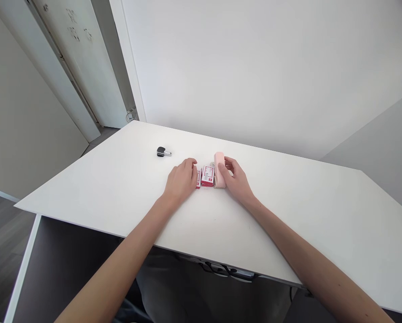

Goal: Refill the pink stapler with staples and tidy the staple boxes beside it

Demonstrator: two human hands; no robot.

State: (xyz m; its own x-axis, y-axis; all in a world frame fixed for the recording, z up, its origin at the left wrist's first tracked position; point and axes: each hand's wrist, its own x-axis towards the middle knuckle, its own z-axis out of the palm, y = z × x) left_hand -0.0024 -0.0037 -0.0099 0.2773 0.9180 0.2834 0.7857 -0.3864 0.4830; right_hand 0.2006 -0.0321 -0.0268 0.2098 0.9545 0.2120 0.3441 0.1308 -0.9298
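On the white table (120,188) my right hand (235,179) is wrapped round a pale pink stapler (219,169) that lies on the tabletop. My left hand (182,179) rests with curled fingers on a small red and white box (198,178), most of which it hides. A second red and white box (207,175) lies between the two hands, touching the stapler's left side.
A small black and silver object (162,152) lies on the table to the far left of my hands. The table's near edge runs below my forearms, with cables (221,269) under it. A white wall stands behind, a door frame at the left.
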